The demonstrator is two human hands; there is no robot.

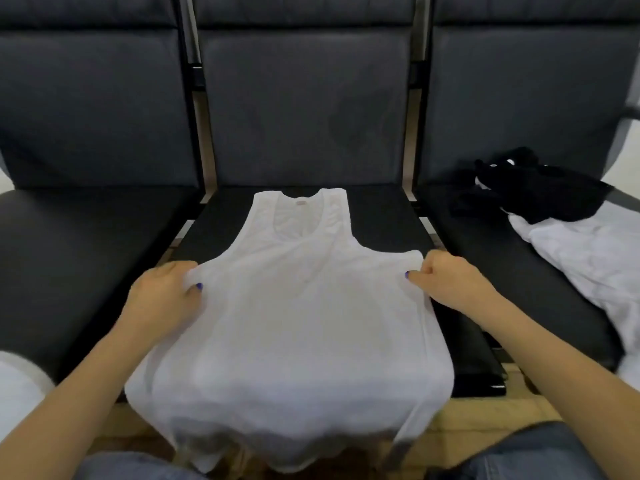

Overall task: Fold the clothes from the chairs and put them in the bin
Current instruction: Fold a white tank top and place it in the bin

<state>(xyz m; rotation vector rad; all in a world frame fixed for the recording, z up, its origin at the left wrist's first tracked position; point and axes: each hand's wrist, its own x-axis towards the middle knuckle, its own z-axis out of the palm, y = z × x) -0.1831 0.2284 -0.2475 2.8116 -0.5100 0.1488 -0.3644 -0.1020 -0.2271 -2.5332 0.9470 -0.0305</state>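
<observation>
A white tank top [298, 320] lies spread flat on the middle black chair seat [381, 216], neck toward the backrest, its hem hanging over the seat's front edge. My left hand [162, 296] pinches the top's left side edge just below the armhole. My right hand [446, 282] pinches the right side edge at the same height. Both thumbs lie on top of the fabric.
On the right chair seat [485, 258] lie a crumpled black garment [533, 188] and a white garment [588, 258]. The left chair seat [86, 244] is bare. A white object [17, 389] shows at the left edge. My jeans-clad knees fill the bottom. No bin is in view.
</observation>
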